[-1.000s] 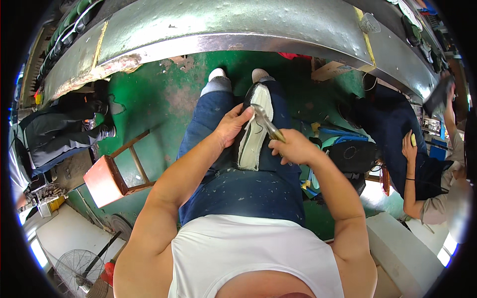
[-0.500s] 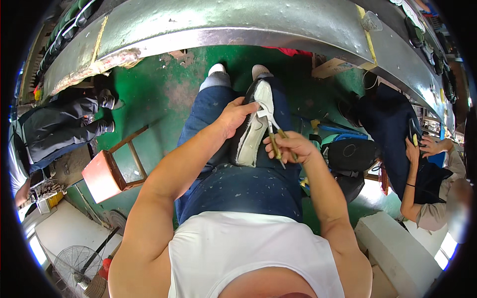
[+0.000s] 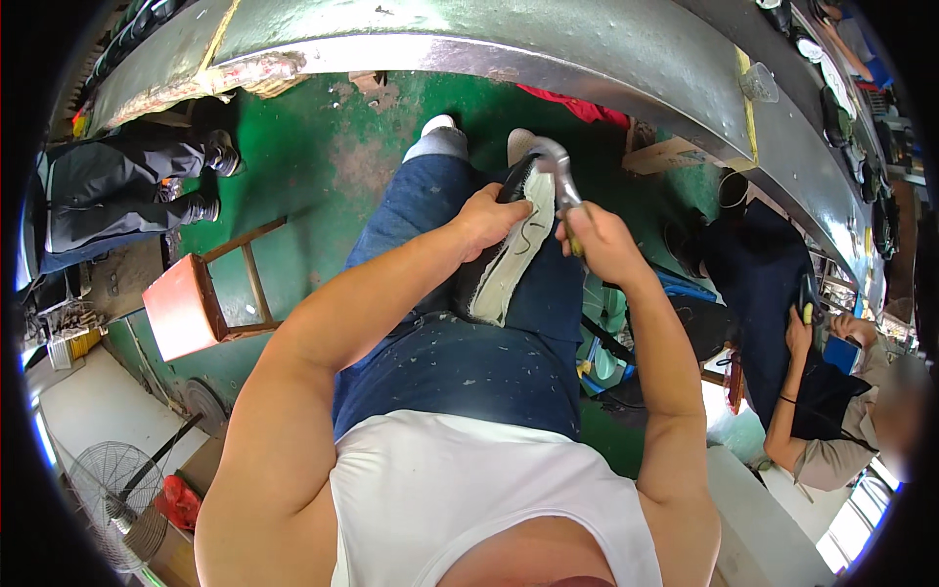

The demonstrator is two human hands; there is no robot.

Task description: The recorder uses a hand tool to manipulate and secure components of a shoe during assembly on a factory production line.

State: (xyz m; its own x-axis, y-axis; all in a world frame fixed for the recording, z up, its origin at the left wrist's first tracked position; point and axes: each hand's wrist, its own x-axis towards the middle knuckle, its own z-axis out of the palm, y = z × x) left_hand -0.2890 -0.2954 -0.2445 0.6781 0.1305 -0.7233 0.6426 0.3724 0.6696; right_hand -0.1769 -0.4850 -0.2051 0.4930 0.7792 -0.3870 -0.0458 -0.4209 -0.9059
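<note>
View from above of a seated person in a white top and blue jeans. At far left a fan (image 3: 115,494) stands on the floor, and above it another person's dark-trousered legs (image 3: 108,191) stretch across. Beside them sits a small stool (image 3: 191,308) with an orange seat on the green floor (image 3: 323,147). In the middle, the left hand (image 3: 486,220) is closed over the upper of a shoe (image 3: 504,259), which lies sole-up on the person's lap, its pale sole facing the camera. Just right, the right hand (image 3: 599,245) grips the handle of a hammer (image 3: 558,166), whose metal head is at the shoe's toe end. At far right another person (image 3: 831,401) sits, holding a small object. A long grey metal surface (image 3: 489,34) curves across the top.
</note>
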